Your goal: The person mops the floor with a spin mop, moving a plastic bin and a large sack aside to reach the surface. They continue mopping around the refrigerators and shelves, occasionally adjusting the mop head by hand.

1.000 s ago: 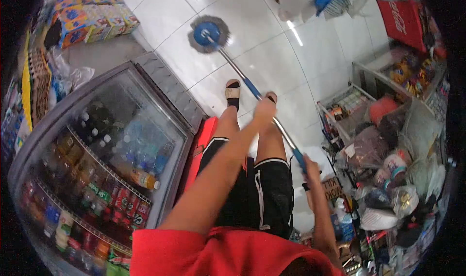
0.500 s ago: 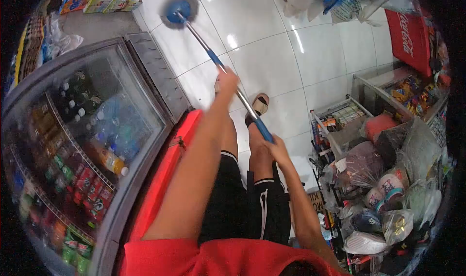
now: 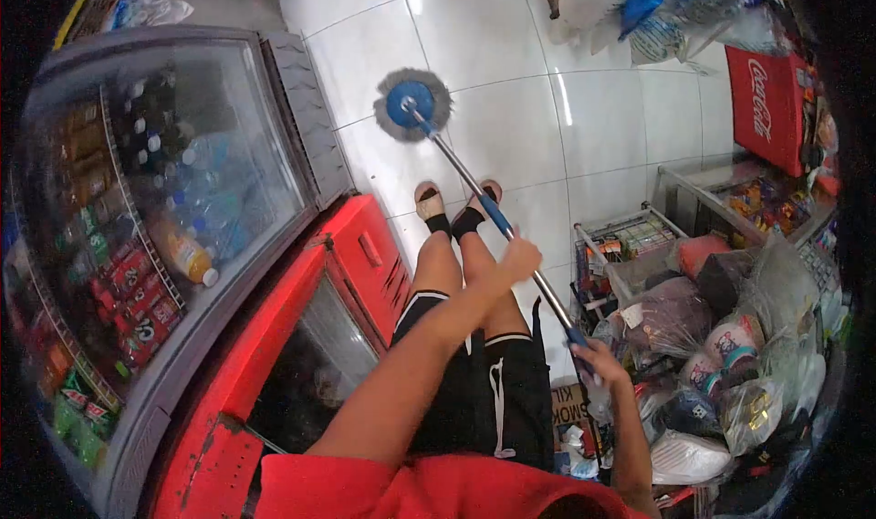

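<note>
Shop, white tile floor (image 3: 511, 126); mop head (image 3: 415, 105) at 12 o'clock; left hand (image 3: 520, 259) wraps mid-pole, right hand (image 3: 598, 359) clasps end. Prob light, stiff; grip there.

Glossy white tiled floor (image 3: 511, 35), streaked with glare from overhead light. To the left, glass cooler (image 3: 164, 199) packed with bottles and cans, touching a red freezer (image 3: 274, 336). To the right, wire rack (image 3: 630, 245) beside heaped plastic bags (image 3: 693, 309). Farther back, red Coca-Cola box (image 3: 765, 108) and stacked sacks (image 3: 657, 17).

The mop (image 3: 495, 216) stands on the floor (image 3: 511, 44) before the feet (image 3: 429, 201), cooler (image 3: 164, 181) left, rack (image 3: 639, 241) right.
</note>
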### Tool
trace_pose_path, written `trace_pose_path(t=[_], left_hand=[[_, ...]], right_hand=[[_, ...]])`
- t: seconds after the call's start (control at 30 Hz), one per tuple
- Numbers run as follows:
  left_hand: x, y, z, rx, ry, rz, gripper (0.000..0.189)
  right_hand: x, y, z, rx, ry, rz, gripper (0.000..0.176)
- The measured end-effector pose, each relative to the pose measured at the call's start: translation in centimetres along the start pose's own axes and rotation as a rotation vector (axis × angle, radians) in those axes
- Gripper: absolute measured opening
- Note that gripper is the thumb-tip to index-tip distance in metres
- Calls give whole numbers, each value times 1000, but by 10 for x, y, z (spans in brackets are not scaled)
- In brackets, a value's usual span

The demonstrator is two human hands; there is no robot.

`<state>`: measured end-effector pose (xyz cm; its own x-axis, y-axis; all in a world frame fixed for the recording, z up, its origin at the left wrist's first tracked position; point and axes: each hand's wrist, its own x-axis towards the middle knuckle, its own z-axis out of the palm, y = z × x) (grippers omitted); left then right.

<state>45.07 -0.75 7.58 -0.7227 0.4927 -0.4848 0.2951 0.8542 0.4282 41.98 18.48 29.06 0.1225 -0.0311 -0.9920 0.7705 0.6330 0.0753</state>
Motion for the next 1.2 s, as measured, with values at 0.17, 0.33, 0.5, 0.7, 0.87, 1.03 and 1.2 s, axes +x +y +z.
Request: trace_pose_path(t=[0.17, 0.33, 0.5, 0.7, 0.87, 1.03, 1.2], left_hand=[[-34, -180, 3, 64, 205, -484, 19], [-120, -371, -72, 202, 479, -628, 15], [-141, -367, -65, 287, 469, -555, 11], [-158, -202, -5, -112, 253, -502, 15], [-194, -39, 8, -196, 113, -386, 16], [-204, 35, 11, -105, 129, -348, 13], [-204, 27, -4, -261, 290, -429, 10]], right_hand=[[69, -117, 91, 197, -240, -375, 64], [122, -293, 236, 187, -451, -576, 55], [128, -273, 283, 228, -314, -531, 53], [110, -118, 225, 133, -285, -537, 55], [-9, -34, 191, 121, -135, 12, 38], [-65, -1, 175, 51, -22, 3, 49], [-66, -2, 185, 137, 55, -28, 49]])
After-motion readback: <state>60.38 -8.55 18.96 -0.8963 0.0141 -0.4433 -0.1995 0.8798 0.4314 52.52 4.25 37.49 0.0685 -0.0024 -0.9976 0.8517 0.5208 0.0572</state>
